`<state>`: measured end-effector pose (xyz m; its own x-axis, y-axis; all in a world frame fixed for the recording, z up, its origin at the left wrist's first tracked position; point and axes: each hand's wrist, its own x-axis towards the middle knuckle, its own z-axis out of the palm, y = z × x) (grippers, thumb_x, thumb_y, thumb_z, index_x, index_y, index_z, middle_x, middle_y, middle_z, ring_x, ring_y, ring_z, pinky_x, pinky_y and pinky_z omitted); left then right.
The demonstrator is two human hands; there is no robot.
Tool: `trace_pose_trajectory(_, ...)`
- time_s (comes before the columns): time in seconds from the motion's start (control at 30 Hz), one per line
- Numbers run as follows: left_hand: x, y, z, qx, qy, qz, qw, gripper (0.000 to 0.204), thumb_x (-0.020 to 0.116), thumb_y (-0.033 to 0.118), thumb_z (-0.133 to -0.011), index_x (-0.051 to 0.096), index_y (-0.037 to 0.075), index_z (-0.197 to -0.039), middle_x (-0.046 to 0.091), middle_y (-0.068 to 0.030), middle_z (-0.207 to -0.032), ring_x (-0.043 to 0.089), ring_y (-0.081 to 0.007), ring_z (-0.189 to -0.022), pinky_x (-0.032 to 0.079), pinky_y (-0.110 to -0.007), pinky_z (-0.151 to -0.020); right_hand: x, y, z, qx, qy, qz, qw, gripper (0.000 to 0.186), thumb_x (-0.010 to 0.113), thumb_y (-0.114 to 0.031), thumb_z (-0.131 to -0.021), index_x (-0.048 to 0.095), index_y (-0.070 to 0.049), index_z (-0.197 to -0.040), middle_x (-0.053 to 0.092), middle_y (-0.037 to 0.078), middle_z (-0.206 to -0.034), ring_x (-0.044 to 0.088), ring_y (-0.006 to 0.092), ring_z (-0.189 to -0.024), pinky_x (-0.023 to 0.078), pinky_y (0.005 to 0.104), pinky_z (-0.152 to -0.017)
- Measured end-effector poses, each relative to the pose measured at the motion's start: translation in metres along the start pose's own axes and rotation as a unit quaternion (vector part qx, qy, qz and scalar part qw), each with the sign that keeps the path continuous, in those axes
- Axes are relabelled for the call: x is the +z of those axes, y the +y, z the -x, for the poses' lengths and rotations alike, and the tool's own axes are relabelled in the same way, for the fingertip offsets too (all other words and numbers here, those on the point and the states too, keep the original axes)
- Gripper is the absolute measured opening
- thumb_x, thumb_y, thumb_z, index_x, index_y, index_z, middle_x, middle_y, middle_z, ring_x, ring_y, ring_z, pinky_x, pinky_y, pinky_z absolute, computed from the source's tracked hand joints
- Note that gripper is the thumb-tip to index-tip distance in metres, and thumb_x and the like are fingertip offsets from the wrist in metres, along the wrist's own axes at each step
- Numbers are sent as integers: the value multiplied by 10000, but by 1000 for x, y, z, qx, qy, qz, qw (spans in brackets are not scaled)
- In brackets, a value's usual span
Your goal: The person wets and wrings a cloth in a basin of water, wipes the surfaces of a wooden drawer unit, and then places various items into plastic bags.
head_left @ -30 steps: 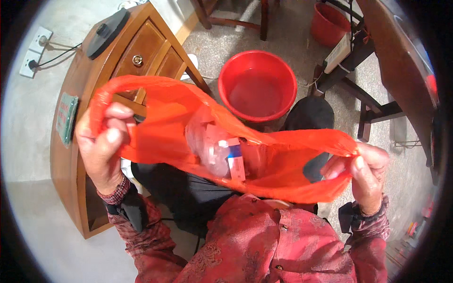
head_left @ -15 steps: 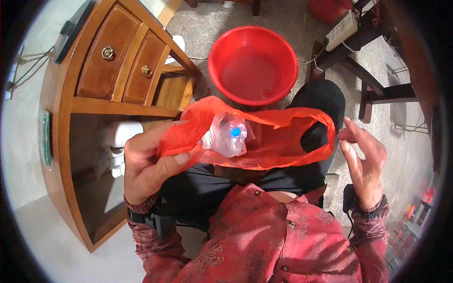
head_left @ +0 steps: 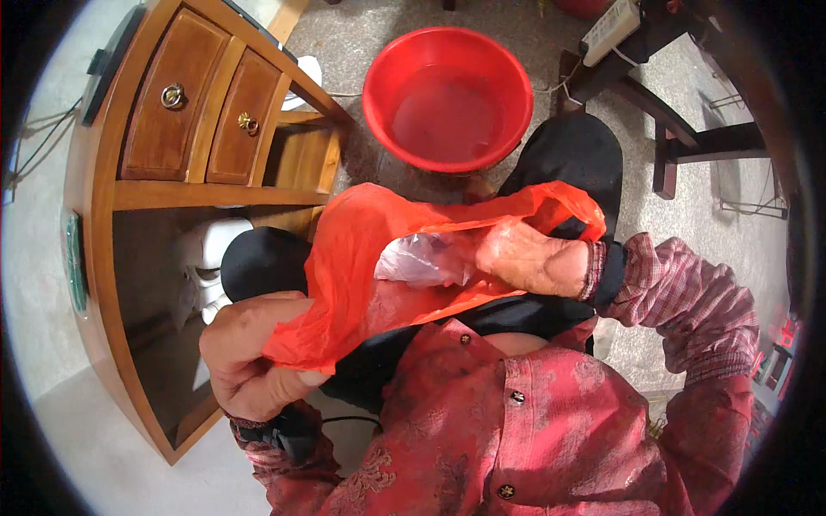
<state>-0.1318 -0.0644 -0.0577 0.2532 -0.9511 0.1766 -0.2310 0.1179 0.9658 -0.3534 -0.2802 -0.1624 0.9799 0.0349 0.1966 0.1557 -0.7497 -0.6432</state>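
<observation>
Nearest the camera is the person's red patterned shirt (head_left: 516,421) with its dark buttons, filling the lower middle of the view. At near left the left hand (head_left: 249,357) is closed in a fist, its fingers (head_left: 258,391) pressed together around a bunched edge of a thin orange plastic bag (head_left: 361,267) — the bag is gripped there and stretches up and to the right across the lap. The right hand (head_left: 533,258), coming in from the right out of a plaid sleeve (head_left: 680,301), is pushed into the open mouth of the bag; its fingers are hidden inside the plastic, so whether they are spread or pinching something cannot be told. Just left of that hand, inside the bag, lies a crumpled clear plastic wrapper (head_left: 417,258), touching or nearly touching the hand. The bag rests over the person's dark trousers (head_left: 568,163), both knees showing beside it. On the left stands a wooden cabinet (head_left: 103,258) with an open shelf holding something white (head_left: 206,258), and above it two drawers (head_left: 206,112) with round metal pulls. Farther off, on the speckled floor (head_left: 344,52) beyond the knees, sits a round red basin (head_left: 447,95) — well apart from the hands. At far right are the legs of dark wooden furniture (head_left: 688,146), and a white power strip (head_left: 611,26) lies on it near the top edge.
</observation>
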Motion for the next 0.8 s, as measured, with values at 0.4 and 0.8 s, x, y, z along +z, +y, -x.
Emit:
trace_pose_trajectory(0.4, 13, -12, 9, -88, 40, 70, 993, 329, 758, 40, -779, 655, -79, -1067, 645, -242, -1203, 646, -252, -1045, 461, -348, -939, -10, -45, 46, 19, -44, -7, 999, 542, 745, -186, -757, 552, 43, -1209, 574, 127, -802, 612, 303, -744, 502, 392, -620)
trace_pose_trajectory(0.8, 16, -16, -2, -97, -1, 56, 994, 260, 754, 26, -792, 659, -64, -1017, 672, -225, -1158, 655, -257, -1042, 464, -351, -943, -9, -57, 84, 46, -43, 0, 998, 492, 648, -77, -756, 551, 55, -1221, 594, 131, -826, 643, 312, -841, 548, 395, -726)
